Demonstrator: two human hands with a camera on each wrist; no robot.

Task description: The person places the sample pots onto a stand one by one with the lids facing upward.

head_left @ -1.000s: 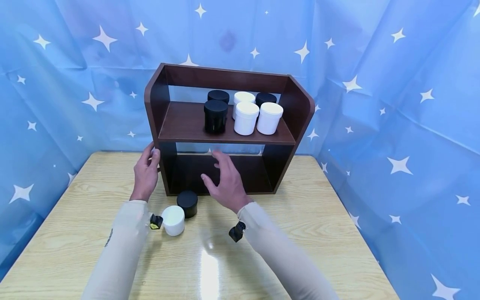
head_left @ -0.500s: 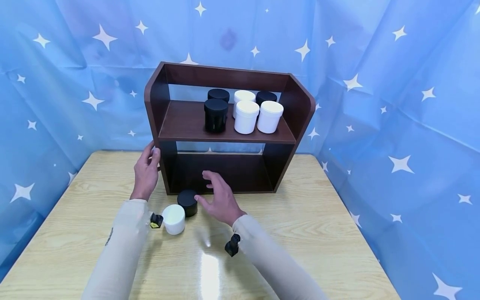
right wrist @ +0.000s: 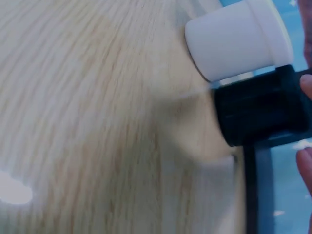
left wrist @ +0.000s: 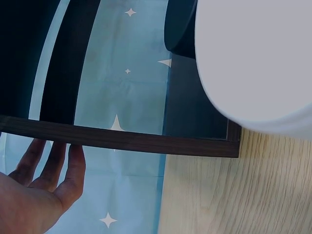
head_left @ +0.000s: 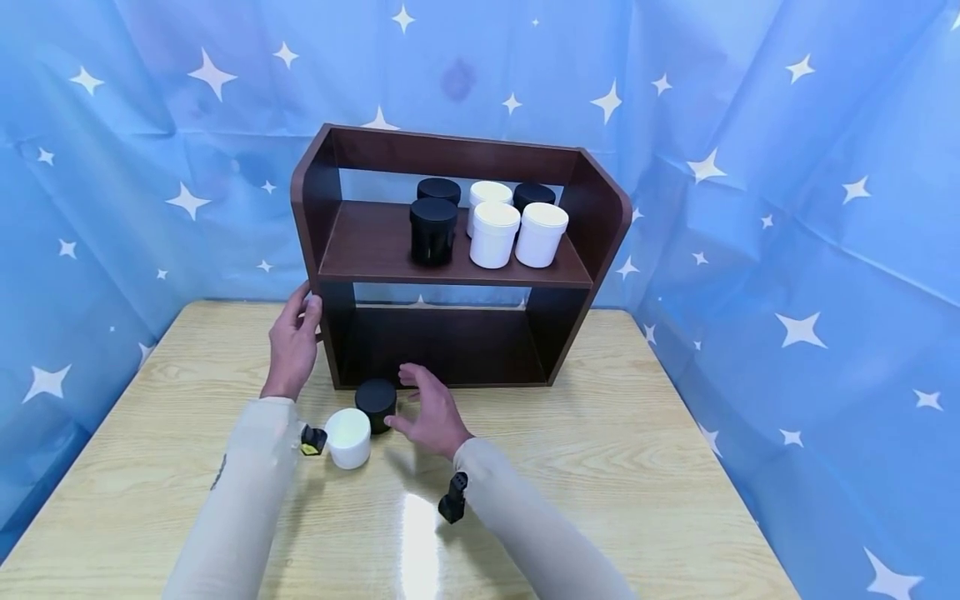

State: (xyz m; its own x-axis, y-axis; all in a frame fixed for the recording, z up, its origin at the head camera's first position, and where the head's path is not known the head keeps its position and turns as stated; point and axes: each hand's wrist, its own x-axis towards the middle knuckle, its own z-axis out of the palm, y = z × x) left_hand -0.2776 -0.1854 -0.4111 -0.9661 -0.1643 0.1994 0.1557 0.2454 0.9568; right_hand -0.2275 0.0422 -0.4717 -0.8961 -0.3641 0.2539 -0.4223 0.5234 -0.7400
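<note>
My left hand (head_left: 292, 346) rests its fingertips against the outer left side of a dark brown two-tier shelf (head_left: 453, 282). In the left wrist view the fingers (left wrist: 75, 170) touch the side panel (left wrist: 146, 142) from outside. A black lidded jar (head_left: 375, 400) stands on the table just before the shelf's lower left corner. Beside it, nearer me, is a white lidded jar (head_left: 348, 442). My right hand (head_left: 431, 412) is at the black jar's right side, thumb and fingers spread around that side. The right wrist view has fingertips (right wrist: 306, 163) at its lid end.
On the upper tier, several jars stand toward the right: black jars (head_left: 432, 233) and white jars (head_left: 495, 237). The lower tier (head_left: 457, 342) has a dark floor. A blue star-patterned curtain (head_left: 750, 250) surrounds the light wooden table (head_left: 600, 433).
My right hand has come down and toward me, from in front of the lower tier to the black jar's right side. The left hand and the jars stay put.
</note>
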